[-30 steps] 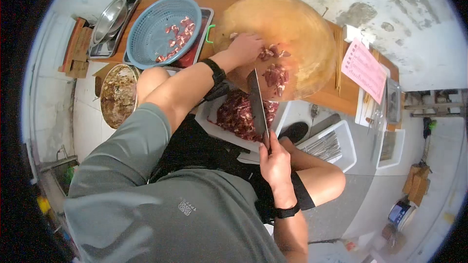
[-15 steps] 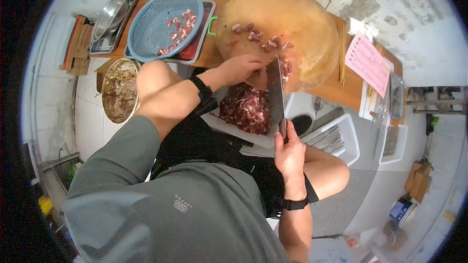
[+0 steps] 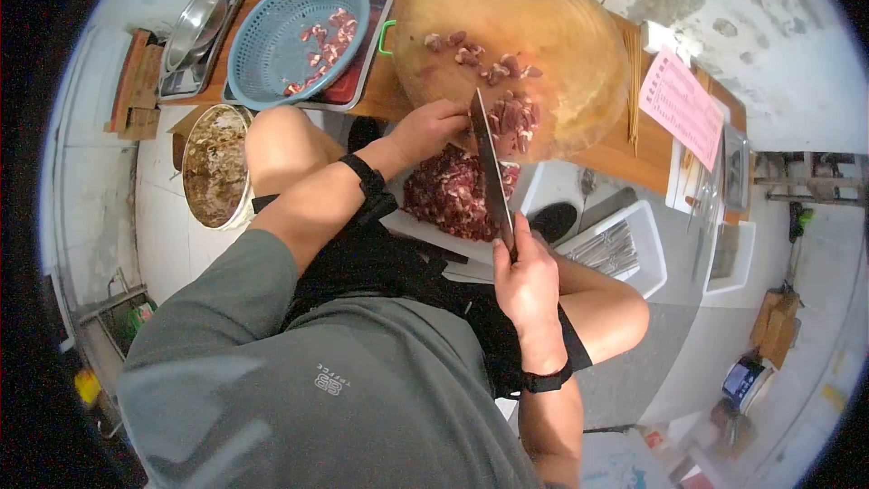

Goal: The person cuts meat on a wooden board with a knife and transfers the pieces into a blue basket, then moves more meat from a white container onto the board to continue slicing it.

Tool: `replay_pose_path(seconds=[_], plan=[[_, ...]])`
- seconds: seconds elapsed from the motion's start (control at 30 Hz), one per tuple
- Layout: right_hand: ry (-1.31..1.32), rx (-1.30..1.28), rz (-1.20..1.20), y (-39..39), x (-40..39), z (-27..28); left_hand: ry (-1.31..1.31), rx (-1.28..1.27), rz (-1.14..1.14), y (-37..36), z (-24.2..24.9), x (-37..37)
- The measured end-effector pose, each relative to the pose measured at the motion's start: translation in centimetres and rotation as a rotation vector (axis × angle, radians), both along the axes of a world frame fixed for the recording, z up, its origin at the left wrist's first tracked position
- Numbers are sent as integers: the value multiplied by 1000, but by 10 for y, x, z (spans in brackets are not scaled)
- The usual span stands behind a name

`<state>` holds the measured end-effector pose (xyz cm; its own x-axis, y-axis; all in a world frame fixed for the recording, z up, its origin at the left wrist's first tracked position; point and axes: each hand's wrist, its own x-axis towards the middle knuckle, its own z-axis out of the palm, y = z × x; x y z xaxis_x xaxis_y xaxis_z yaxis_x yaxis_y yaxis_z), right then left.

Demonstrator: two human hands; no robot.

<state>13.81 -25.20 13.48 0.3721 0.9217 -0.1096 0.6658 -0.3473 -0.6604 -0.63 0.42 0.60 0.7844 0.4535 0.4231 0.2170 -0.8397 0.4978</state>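
Observation:
My right hand [image 3: 525, 281] is wrapped round the handle of a long cleaver [image 3: 491, 167], whose blade points up over the near edge of a round wooden chopping block [image 3: 570, 45]. My left hand [image 3: 433, 129] is closed at the block's near left edge, close to the blade; what its fingers hold is hidden. Cut meat pieces [image 3: 514, 118] lie on the block right of the blade, with more pieces [image 3: 466, 50] further back. Below the block a pile of dark red meat [image 3: 453, 197] fills a white tray [image 3: 539, 186], partly behind the cleaver.
A blue basket [image 3: 262, 45] with meat pieces stands on the brown table [image 3: 398, 95] at left, near steel bowls [image 3: 196, 25]. A bucket [image 3: 217, 167] is below. Skewers [image 3: 634, 91], a pink sheet [image 3: 681, 109] and a white bin [image 3: 647, 258] are at right.
The cleaver has moved left and tilted, with my right hand slightly left and up. My left hand has shifted left. More meat pieces show right of the blade. The whole view has shifted slightly.

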Motion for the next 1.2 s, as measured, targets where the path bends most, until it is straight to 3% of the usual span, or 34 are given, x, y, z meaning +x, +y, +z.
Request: replay_pose_path(seconds=[0.07, 0.13, 0.5, 0.77, 0.93, 1.1, 1.2], plan=[[-59, -61, 26, 1, -2, 1, -3, -112, 22, 0, -1, -1], [-53, -67, 28, 1, -1, 0, 3, 60, -1, 4, -4, -3], [-59, -87, 65, 21, 1, -6, 45, 25, -13, 4, -2, -5], [-158, -100, 64, 69, -16, -44, 22, 46, -6, 6, -4, -4], [-189, -156, 26, 52, -13, -36, 31, 69, -20, 7, -2, -2], [-126, -100, -105, 26, 3, -22, 21, -43, -4, 5, -4, 14], [-113, 71, -125, 16, 12, -17, 78, -151, 16, 16, 7, 29]])
